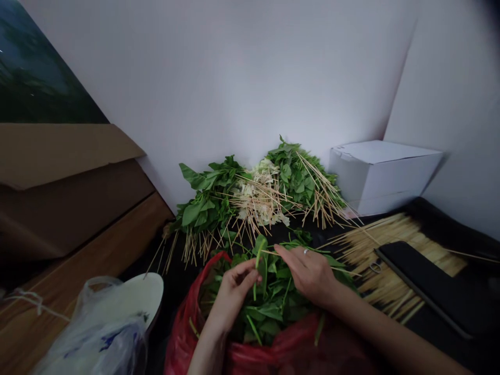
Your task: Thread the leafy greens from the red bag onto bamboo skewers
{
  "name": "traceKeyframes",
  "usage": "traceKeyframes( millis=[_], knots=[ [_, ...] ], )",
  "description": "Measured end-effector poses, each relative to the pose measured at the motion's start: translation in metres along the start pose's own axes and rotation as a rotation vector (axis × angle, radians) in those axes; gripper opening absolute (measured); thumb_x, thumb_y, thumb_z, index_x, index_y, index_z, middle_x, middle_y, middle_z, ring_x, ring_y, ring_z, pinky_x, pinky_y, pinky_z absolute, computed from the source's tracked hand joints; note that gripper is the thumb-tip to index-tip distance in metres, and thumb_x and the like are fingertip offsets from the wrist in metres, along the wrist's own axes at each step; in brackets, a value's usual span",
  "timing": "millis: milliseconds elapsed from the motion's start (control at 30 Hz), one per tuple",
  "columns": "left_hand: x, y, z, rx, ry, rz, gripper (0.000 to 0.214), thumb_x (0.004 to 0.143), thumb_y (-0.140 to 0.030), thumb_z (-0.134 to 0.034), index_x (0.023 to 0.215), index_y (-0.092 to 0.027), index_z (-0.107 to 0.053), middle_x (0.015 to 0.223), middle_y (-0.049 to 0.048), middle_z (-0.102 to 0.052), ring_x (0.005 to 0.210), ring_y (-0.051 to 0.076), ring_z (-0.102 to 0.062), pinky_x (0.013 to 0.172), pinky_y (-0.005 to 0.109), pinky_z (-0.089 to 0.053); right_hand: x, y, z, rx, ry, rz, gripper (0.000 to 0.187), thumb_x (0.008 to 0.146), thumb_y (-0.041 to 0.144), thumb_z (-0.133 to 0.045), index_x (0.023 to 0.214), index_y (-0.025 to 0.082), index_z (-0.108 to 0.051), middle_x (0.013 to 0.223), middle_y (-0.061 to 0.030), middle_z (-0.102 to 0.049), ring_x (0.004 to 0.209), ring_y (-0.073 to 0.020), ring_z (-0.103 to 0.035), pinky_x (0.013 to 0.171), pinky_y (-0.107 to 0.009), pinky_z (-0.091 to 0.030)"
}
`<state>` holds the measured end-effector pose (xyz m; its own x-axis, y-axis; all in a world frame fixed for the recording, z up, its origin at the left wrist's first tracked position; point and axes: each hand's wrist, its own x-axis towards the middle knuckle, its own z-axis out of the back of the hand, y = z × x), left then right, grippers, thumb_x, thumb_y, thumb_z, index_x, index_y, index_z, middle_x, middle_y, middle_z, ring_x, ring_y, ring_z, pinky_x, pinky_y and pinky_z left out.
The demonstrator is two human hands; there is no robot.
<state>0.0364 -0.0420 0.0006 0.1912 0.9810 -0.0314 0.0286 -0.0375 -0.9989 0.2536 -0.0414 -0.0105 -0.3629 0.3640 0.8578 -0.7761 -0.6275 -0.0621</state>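
My left hand (pixel 233 291) pinches a green leaf (pixel 259 250) by its stem, above a red plastic bag (pixel 195 323) full of loose green leaves (pixel 269 307). My right hand (pixel 308 273), with a ring on one finger, holds a thin bamboo skewer (pixel 273 253) whose tip points at that leaf. Behind the bag, against the wall, lie piles of leaves on skewers (pixel 219 203), with a pale bunch (pixel 260 198) in the middle.
A heap of bare bamboo skewers (pixel 386 250) lies at the right, with a black flat object (pixel 425 276) on it. A white box (pixel 383 174) stands by the wall. A cardboard box (pixel 58 192) and a white plastic bag (pixel 101 328) are on the left.
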Motion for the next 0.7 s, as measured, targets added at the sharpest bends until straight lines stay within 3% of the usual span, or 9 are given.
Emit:
traceKeyframes(
  millis=[100, 300, 533, 700],
  knots=[
    [-0.003, -0.004, -0.003, -0.07, 0.115, 0.02, 0.042, 0.079, -0.035, -0.077, 0.118, -0.019, -0.071, 0.074, 0.0021, -0.07, 0.064, 0.011, -0.057, 0.061, 0.022, -0.041, 0.0, 0.001, -0.001, -0.022, 0.02, 0.015, 0.044, 0.096, 0.005, -0.035, 0.138, 0.007, -0.047, 0.074, -0.0042, -0.065, 0.065, -0.0168, -0.058, 0.058, -0.031, -0.044],
    [-0.013, -0.006, -0.005, -0.12, 0.208, 0.057, 0.038, 0.076, -0.029, -0.078, 0.111, -0.017, -0.072, 0.076, 0.0035, -0.07, 0.057, 0.01, -0.056, 0.053, 0.021, -0.036, -0.003, 0.006, -0.002, -0.059, 0.038, 0.097, 0.043, 0.096, 0.005, -0.037, 0.135, 0.012, -0.053, 0.068, -0.0008, -0.058, 0.06, -0.0154, -0.053, 0.054, -0.03, -0.037],
    [-0.015, 0.003, -0.009, -0.133, 0.172, 0.016, 0.03, 0.079, -0.039, -0.077, 0.096, -0.015, -0.075, 0.069, 0.0012, -0.066, 0.055, 0.008, -0.055, 0.055, 0.02, -0.038, -0.009, 0.01, -0.004, -0.03, 0.164, 0.186, 0.044, 0.096, 0.007, -0.039, 0.137, 0.015, -0.054, 0.074, -0.0017, -0.06, 0.065, -0.0163, -0.054, 0.056, -0.031, -0.04],
    [-0.016, 0.002, -0.009, -0.264, 0.137, 0.04, 0.027, 0.076, -0.036, -0.08, 0.092, -0.015, -0.076, 0.07, 0.0017, -0.067, 0.058, 0.008, -0.054, 0.056, 0.019, -0.038, -0.007, 0.009, -0.001, -0.038, 0.099, 0.167, 0.04, 0.096, 0.005, -0.04, 0.132, 0.012, -0.057, 0.072, -0.0018, -0.061, 0.065, -0.0161, -0.055, 0.058, -0.031, -0.04]
  ],
)
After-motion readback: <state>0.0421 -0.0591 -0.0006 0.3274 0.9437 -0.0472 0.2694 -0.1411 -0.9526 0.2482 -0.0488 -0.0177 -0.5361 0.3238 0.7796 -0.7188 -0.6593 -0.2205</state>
